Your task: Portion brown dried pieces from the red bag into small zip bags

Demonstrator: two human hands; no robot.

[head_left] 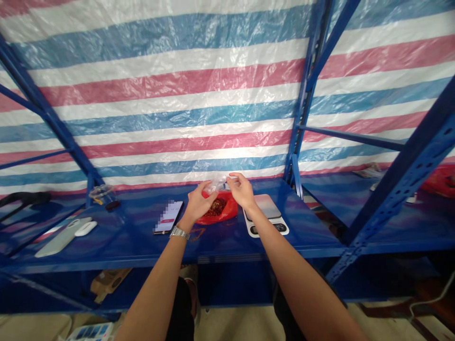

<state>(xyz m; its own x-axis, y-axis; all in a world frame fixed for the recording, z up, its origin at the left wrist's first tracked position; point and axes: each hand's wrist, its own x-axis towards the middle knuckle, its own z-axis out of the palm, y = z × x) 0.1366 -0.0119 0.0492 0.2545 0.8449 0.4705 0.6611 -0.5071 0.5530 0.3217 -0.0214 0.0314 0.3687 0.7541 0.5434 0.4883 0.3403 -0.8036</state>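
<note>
Fingers of your left hand (199, 203) and right hand (241, 190) pinched a clear bag (215, 186) above a red bag (223, 213). A scale (266, 213) lay just right.

A crumpled clear plastic bag (215, 186) is pinched between the left hand (196, 202) and the right hand (241, 190), just above a rumpled red plastic bag (228, 211). The red bag lies open on the blue metal shelf (220, 241), back from its front edge, with dark red flakes (216, 207) heaped inside.
</note>
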